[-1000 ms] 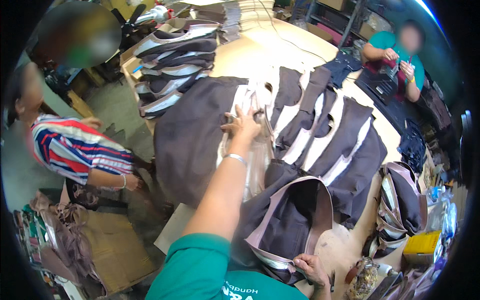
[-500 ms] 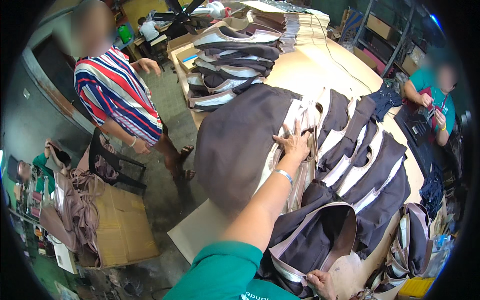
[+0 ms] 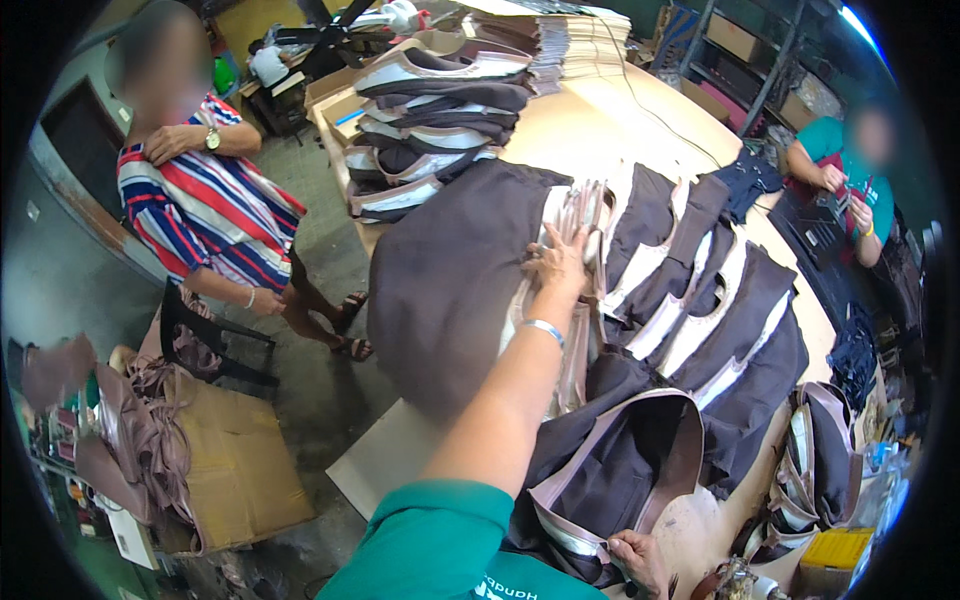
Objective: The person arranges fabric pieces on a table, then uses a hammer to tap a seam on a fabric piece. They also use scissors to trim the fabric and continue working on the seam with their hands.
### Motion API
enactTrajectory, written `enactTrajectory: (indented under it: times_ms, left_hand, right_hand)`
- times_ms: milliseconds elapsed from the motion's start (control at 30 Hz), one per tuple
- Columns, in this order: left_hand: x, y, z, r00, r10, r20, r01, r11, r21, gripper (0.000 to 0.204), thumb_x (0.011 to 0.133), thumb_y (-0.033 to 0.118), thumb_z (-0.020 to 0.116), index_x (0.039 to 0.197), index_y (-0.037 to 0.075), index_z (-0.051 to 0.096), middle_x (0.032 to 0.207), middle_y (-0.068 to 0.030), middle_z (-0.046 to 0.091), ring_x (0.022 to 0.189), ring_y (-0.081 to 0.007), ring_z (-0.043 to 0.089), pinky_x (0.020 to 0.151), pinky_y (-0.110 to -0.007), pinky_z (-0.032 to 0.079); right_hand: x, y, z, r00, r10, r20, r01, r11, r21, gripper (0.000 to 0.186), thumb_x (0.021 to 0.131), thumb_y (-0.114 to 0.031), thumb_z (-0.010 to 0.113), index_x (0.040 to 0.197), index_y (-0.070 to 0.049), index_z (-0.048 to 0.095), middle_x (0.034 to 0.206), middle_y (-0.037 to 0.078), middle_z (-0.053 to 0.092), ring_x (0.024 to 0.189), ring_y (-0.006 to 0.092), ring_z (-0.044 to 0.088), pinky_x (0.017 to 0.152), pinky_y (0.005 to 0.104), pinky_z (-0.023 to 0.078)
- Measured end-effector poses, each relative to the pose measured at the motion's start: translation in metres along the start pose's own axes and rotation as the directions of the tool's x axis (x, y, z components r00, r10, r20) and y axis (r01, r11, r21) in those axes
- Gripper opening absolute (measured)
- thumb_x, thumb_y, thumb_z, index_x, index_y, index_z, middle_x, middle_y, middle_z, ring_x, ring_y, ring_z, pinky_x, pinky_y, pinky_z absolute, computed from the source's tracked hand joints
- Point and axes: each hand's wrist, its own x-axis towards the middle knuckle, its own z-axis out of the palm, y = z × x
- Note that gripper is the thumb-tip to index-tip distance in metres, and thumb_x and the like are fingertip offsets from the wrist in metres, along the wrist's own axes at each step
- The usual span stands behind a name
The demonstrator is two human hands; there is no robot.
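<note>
Dark brown fabric bags with pinkish trim and white strips lie spread in overlapping rows [image 3: 700,300] on the table. My left hand [image 3: 560,262], its arm stretched forward, rests on the bunched pale edges of a row, fingers apart and slightly bent. Left of it bulges a large smooth dark brown panel [image 3: 450,285]. Close to me, an open bag [image 3: 625,465] gapes, showing its dark inside. My right hand [image 3: 638,558] pinches the near rim of this bag between thumb and fingers.
A tall bag stack [image 3: 440,120] stands at the far left table corner, near piled flat sheets [image 3: 575,50]. More bags [image 3: 815,460] lie at right. A person in stripes [image 3: 215,190] stands left, beside a carton [image 3: 240,460]; another, in green [image 3: 850,180], works at far right.
My left hand has drawn its fingers in somewhat over the pale edges. My right hand still holds the rim. The striped-shirt person has raised a hand to the chest. The view has shifted slightly.
</note>
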Motion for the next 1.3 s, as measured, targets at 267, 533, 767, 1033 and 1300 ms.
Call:
enactTrajectory:
  times_ms: [267, 533, 767, 1033, 1300]
  left_hand:
    - [0.014, -0.056, -0.014, 0.923, 0.235, -0.304, -0.353, 0.830, -0.431, 0.074, 0.067, 0.006, 0.057, 0.131, 0.027, 0.027, 0.115, -0.0265, 0.047, 0.100, -0.0390, 0.052, 0.081, -0.042, 0.044]
    - [0.011, -0.111, -0.045, 0.895, 0.074, -0.440, -0.438, 0.332, -0.835, 0.083, 0.055, -0.012, 0.048, 0.132, 0.011, 0.027, 0.126, -0.0182, 0.039, 0.080, -0.0203, 0.055, 0.059, -0.025, 0.047]
    - [-0.010, -0.013, -0.114, 0.679, 0.236, -0.695, -0.707, 0.466, -0.533, 0.078, 0.059, -0.009, 0.049, 0.132, 0.005, 0.028, 0.130, -0.0168, 0.037, 0.117, -0.0220, 0.040, 0.090, -0.027, 0.039]
    - [-0.052, 0.199, -0.084, 0.748, 0.478, -0.460, -0.663, 0.536, -0.522, 0.049, 0.070, 0.004, 0.049, 0.119, 0.010, 0.043, 0.119, -0.0266, 0.039, 0.100, -0.0404, 0.050, 0.086, -0.046, 0.041]
    - [-0.043, 0.112, -0.012, 0.706, 0.546, -0.451, -0.689, 0.383, -0.615, 0.036, 0.073, 0.011, 0.058, 0.108, 0.004, 0.055, 0.113, -0.0161, 0.054, 0.094, -0.0257, 0.058, 0.080, -0.032, 0.047]
  right_hand:
    - [0.003, 0.056, -0.011, 0.996, -0.091, -0.023, 0.093, 0.992, 0.088, 0.019, 0.086, -0.014, 0.051, 0.080, 0.001, 0.060, 0.065, -0.002, 0.056, 0.057, 0.0033, 0.043, 0.050, 0.0180, 0.033]
    - [0.007, 0.051, -0.014, 0.995, -0.099, -0.020, 0.098, 0.994, -0.047, 0.023, 0.085, -0.021, 0.053, 0.085, 0.000, 0.062, 0.063, 0.001, 0.055, 0.061, 0.0072, 0.048, 0.056, 0.0229, 0.041]
    - [0.004, 0.054, -0.017, 0.995, -0.092, -0.042, 0.093, 0.996, 0.009, 0.022, 0.084, -0.020, 0.053, 0.085, 0.000, 0.062, 0.064, 0.002, 0.056, 0.061, 0.0081, 0.048, 0.056, 0.0235, 0.040]
    - [-0.004, 0.053, -0.010, 0.985, -0.131, -0.109, 0.138, 0.988, 0.062, 0.019, 0.084, -0.015, 0.053, 0.076, 0.001, 0.061, 0.058, -0.004, 0.050, 0.051, 0.0033, 0.042, 0.045, 0.0191, 0.033]
    - [-0.008, 0.040, -0.007, 0.984, -0.085, -0.156, 0.111, 0.980, 0.167, 0.019, 0.083, -0.015, 0.054, 0.074, 0.001, 0.060, 0.060, -0.003, 0.052, 0.051, 0.0038, 0.042, 0.047, 0.0190, 0.032]
